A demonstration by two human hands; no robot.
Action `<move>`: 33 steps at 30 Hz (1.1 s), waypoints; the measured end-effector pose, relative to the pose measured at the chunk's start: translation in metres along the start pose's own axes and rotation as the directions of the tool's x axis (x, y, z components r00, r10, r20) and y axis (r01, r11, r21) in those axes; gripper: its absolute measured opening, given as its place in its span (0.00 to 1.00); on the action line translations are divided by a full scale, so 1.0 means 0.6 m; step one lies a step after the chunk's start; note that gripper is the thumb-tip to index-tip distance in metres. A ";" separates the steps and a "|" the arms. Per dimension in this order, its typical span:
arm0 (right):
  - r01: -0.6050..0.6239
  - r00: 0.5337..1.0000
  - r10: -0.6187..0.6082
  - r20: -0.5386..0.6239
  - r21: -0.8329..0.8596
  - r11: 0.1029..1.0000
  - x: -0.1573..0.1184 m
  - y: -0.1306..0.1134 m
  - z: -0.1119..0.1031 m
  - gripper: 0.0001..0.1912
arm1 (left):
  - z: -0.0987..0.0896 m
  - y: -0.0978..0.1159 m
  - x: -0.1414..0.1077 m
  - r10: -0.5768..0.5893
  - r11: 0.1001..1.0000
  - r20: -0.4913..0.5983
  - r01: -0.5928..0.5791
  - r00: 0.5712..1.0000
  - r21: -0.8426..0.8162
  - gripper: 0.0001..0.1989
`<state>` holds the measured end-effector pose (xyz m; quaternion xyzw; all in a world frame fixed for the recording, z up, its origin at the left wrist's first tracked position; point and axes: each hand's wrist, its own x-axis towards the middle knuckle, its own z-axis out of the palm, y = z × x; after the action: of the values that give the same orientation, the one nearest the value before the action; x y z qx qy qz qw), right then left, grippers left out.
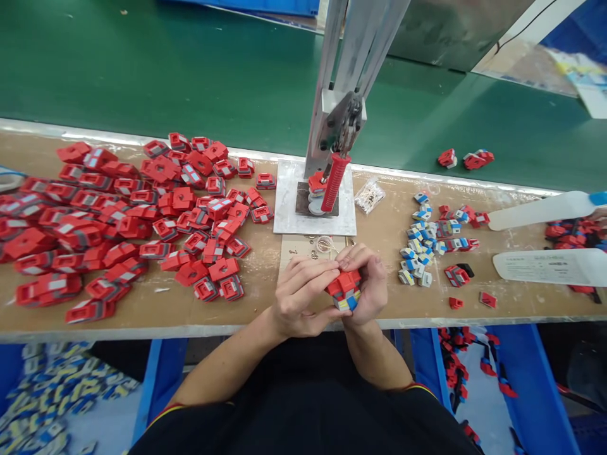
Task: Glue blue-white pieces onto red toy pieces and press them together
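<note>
Close to the table's front edge, my left hand [303, 297] and my right hand [370, 284] are closed together around one red plastic toy part [344, 284] with a blue, white and yellow piece at its lower end. Fingers of both hands cover much of it, so how its pieces join is partly hidden. Just beyond my hands stands a toggle press with a red handle [336, 182] on a pale metal base plate [284, 208]. Another red part [316, 182] sits in the press. Between press and hands lies cardboard with a coil of thin cord [325, 244].
Many red-and-grey parts [156, 196] cover the left of the table. To the right are blue-and-white pieces [420, 246], a bag of cotton swabs [370, 194] and two white bottles [540, 212]. Blue bins [545, 385] stand below the front edge; a green belt [142, 76] runs behind.
</note>
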<state>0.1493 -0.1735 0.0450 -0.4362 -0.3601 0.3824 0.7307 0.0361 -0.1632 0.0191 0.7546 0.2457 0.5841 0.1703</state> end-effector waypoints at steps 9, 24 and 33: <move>0.166 0.984 -0.145 0.103 -0.250 0.954 0.037 -0.002 -0.009 0.19 | -0.043 -0.019 0.010 -0.232 0.933 -0.161 0.172 0.959 -0.317 0.24; 0.062 0.691 0.105 0.715 -0.204 0.977 0.173 -0.090 -0.050 0.29 | -0.084 -0.173 0.230 -0.486 0.786 0.655 -0.038 0.579 0.617 0.31; 0.149 0.763 -0.038 0.645 -0.120 0.982 0.308 -0.272 0.113 0.42 | -0.087 -0.173 0.226 -0.480 0.744 0.643 -0.112 0.596 0.658 0.29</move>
<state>0.2138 -0.0412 0.2541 -0.3196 -0.6389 0.4401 0.5440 -0.0055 -0.0020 0.0843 0.9082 0.4114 0.0518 0.0563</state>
